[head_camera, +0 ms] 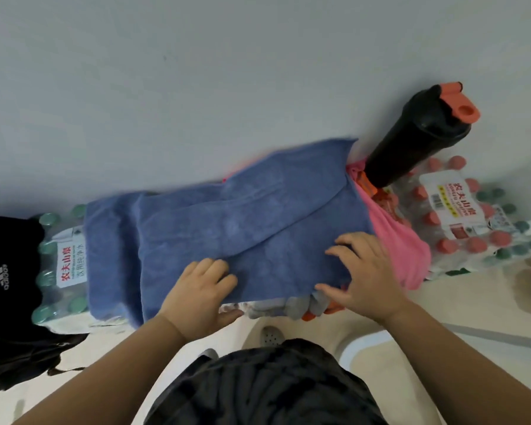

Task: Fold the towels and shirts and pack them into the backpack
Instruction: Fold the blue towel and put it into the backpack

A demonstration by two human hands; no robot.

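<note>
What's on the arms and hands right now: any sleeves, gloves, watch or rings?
The left hand and right hand wear no gloves, and no ring, watch or band is visible. The forearms are bare to the frame's edge, with no sleeves showing.

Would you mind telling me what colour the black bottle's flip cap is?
Orange; the flip cap on the black bottle shows best in the head view.

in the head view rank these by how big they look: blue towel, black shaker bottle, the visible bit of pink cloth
1. blue towel, by far the largest
2. black shaker bottle
3. pink cloth, exposed part only; close to the bottle, so the order of these two is unsure
</note>
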